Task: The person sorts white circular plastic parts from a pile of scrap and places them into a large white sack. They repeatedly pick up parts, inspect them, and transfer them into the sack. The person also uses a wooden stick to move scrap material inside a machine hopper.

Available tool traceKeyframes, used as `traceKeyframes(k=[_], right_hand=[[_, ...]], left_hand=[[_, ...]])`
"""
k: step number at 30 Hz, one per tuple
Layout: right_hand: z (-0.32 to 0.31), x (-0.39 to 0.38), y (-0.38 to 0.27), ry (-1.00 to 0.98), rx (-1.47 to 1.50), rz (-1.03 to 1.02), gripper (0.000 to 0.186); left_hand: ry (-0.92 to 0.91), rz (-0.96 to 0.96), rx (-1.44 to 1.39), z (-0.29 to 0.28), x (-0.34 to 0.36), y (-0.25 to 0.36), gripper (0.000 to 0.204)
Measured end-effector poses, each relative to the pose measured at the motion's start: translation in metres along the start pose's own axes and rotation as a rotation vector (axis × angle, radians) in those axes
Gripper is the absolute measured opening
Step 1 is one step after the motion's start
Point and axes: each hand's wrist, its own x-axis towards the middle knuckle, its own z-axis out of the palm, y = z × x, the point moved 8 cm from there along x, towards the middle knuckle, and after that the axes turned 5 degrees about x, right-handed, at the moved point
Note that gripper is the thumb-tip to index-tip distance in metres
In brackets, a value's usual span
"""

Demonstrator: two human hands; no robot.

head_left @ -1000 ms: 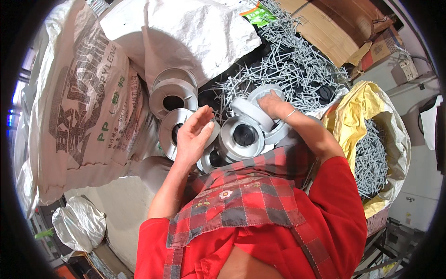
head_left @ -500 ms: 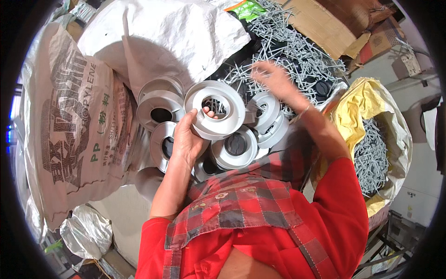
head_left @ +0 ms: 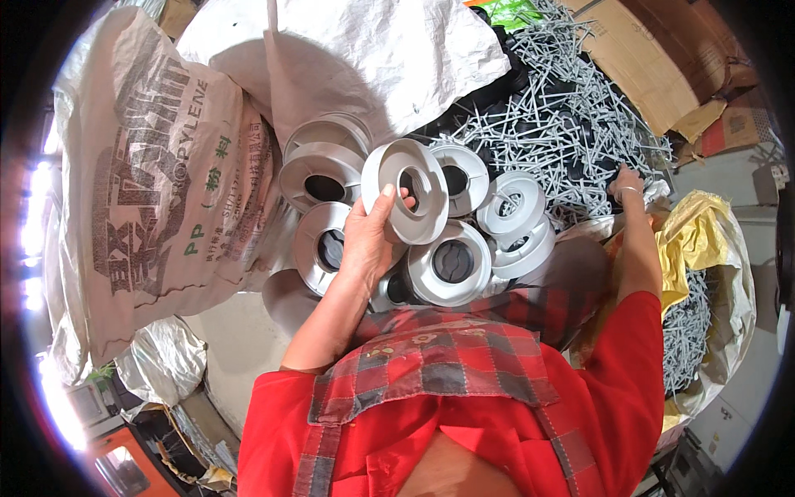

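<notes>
My left hand (head_left: 370, 242) grips a grey-white plastic flanged ring (head_left: 378, 179) by its left side, thumb on the face and fingertips showing through the centre hole. The ring is tilted, its open face turned to the right. Below and around it rest several similar rings, among them one with a black round insert (head_left: 453, 261) in its hole and a stacked pair (head_left: 511, 205) at the right. My right hand (head_left: 629, 180) reaches to the right edge of a heap of grey plastic rods (head_left: 538, 124) mixed with black round parts. Its fingers are mostly hidden there.
A large printed woven sack (head_left: 166, 182) stands at the left, and a white sheet (head_left: 356, 66) lies behind the rings. Cardboard (head_left: 638, 66) borders the heap at the far right. Beside my right arm, a yellow-lined sack (head_left: 704, 224) holds more grey rods (head_left: 687, 331).
My right hand has moved right, from above the middle of the heap down to its right edge. The ring in my left hand has turned from facing up to tilted. The whole view has shifted.
</notes>
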Motion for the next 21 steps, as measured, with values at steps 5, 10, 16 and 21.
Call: traceKeyframes(k=[5, 10, 16, 21], right_hand=[[-0.060, -0.047, -0.067, 0.221, 0.669, -0.430, 0.076], [-0.126, -0.249, -0.221, -0.159, 0.921, -0.970, 0.079], [-0.138, -0.345, -0.251, 0.061, 0.797, -1.399, 0.068], [-0.139, -0.403, -0.248, 0.371, 0.380, -1.791, 0.067]], left_hand=[[-0.101, 0.080, 0.125, 0.014, 0.007, -0.003, 0.039], [-0.304, 0.015, 0.073, 0.044, -0.017, -0.005, 0.042], [-0.362, 0.096, 0.096, 0.030, -0.035, 0.000, 0.031], [-0.513, -0.087, 0.011, 0.024, -0.058, 0.011, 0.034]])
